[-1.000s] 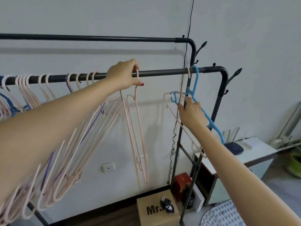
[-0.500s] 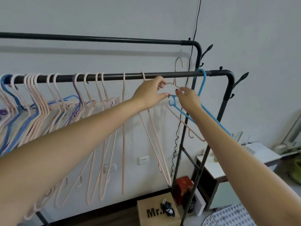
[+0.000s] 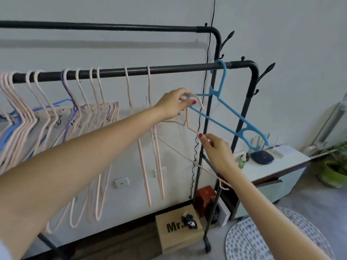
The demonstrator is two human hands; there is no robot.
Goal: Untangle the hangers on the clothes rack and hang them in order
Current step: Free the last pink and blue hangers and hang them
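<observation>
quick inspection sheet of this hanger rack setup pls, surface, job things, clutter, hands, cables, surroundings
surface: front rail of the black rack, hangers hooked along it.
job's things: pink hanger off the rail, held in both hands, crossing the blue hanger, which hangs near the rail's right end; bunched pink hangers at left, two apart mid-rail.
clutter: cardboard box and red box on the floor by the rack's foot.
grippers: left hand grips the pink hanger's hook; right hand pinches its shoulder.
cables: black cord, partly coiled, running down the wall.
surroundings: white cabinet with router; potted plant.
</observation>
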